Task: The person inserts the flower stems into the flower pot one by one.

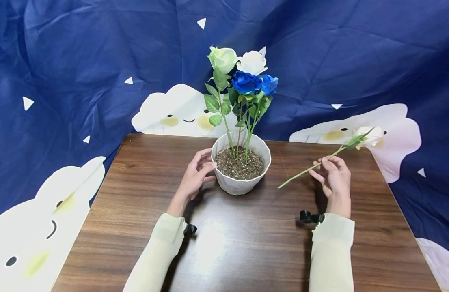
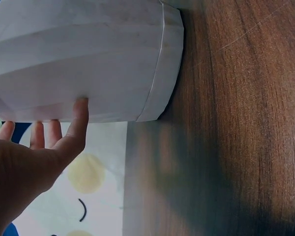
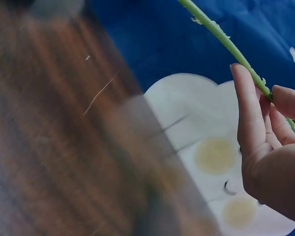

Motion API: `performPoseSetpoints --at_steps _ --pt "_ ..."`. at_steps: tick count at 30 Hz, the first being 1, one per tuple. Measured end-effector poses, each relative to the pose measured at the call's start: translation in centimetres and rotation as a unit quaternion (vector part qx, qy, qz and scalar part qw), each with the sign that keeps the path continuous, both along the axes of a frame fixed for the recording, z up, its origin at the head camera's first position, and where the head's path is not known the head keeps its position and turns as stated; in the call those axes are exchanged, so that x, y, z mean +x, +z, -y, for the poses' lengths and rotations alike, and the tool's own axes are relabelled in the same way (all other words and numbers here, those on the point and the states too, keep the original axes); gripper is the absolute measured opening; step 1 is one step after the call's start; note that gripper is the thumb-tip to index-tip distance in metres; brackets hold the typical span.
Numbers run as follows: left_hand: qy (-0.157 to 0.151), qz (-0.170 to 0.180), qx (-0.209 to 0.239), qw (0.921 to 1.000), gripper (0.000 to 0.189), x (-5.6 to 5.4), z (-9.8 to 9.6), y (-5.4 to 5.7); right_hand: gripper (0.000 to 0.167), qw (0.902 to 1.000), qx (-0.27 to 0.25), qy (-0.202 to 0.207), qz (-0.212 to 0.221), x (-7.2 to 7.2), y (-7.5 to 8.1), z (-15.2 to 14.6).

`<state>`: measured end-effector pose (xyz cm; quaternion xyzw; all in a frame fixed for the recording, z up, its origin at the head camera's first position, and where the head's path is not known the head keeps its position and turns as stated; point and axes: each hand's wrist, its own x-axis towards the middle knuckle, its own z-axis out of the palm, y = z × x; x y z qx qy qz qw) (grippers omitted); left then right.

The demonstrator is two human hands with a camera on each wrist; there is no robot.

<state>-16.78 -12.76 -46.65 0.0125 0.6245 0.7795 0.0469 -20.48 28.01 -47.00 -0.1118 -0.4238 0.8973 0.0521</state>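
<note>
A white pot (image 1: pixel 234 187) with faceted sides holds dark soil (image 1: pixel 242 166). Standing in it are a pale green rose (image 1: pixel 223 60), a white rose (image 1: pixel 252 62) and two blue roses, one (image 1: pixel 245 83) left of the other (image 1: pixel 269 85). My left hand (image 1: pixel 196 172) touches the pot's left side, its fingers spread; the left wrist view shows fingertips (image 2: pixel 80 105) against the wall (image 2: pixel 113 64). To the right of the pot, my right hand (image 1: pixel 334 178) pinches the stem (image 3: pixel 226 42) of a pinkish-white rose (image 1: pixel 370 137). Its bloom points away to the right, the bare stem end slants toward the pot.
The wooden table (image 1: pixel 246 251) carries the pot near its far edge. Behind it hangs a dark blue cloth (image 1: pixel 319 48) printed with white clouds and small triangles. A dark strap piece (image 1: pixel 311 217) shows at the right wrist, another (image 1: pixel 190 230) at the left.
</note>
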Motion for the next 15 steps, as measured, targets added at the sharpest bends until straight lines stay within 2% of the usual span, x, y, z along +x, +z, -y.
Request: performPoseSetpoints --at_steps 7,15 --pt "0.000 0.001 0.000 1.0000 0.053 0.0 0.0 0.1 0.017 0.9985 0.002 -0.022 -0.050 -0.4 2.6 1.1" --pt "-0.001 -0.003 0.000 1.0000 0.053 0.0 0.1 0.1 0.016 0.9956 -0.017 -0.020 -0.090 -0.6 4.6 2.5"
